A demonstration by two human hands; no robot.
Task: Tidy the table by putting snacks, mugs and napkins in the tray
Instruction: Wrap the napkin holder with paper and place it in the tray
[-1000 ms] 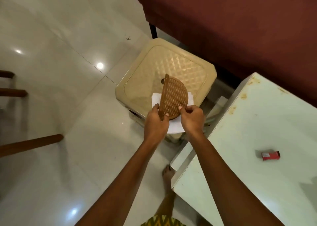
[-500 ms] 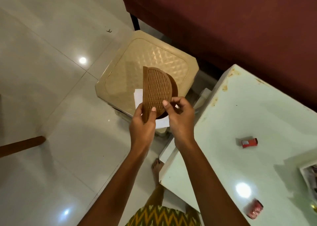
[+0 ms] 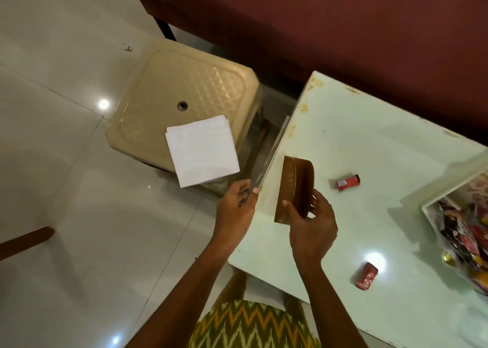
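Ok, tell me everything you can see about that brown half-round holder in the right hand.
The brown holder is half-round with a woven-pattern face and looks like plastic. It shows nearly edge-on, roughly upright and slightly tilted, over the left edge of the pale table. The right hand grips its lower end, thumb on the patterned face and fingers behind. No napkins show in it. Whether it touches the table cannot be told.
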